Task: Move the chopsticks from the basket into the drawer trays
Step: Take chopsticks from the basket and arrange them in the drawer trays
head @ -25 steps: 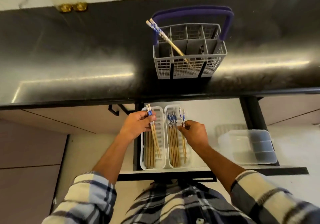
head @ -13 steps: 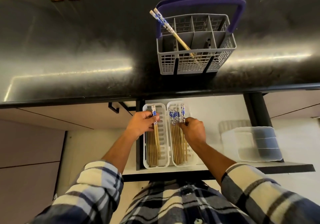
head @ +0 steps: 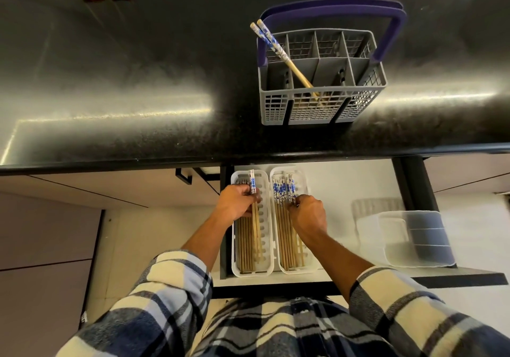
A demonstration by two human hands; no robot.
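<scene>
Here, head view: the left grip point(head: 239, 201) is curled round a chopstick pair point(head: 255, 220) over the left tray point(head: 236, 246). Just right of it, the right grip point(head: 307, 212) pinches chopsticks point(head: 284, 191) lying in the right tray point(head: 309, 267). Beyond both grips, on the bench point(head: 138, 81), the basket point(head: 320, 108) holds two leaning chopsticks point(head: 278, 50).

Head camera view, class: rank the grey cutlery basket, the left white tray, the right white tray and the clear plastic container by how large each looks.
1. grey cutlery basket, nearest the camera, so partly inflated.
2. clear plastic container.
3. left white tray and right white tray: they look alike, so no ranking between them.
</scene>
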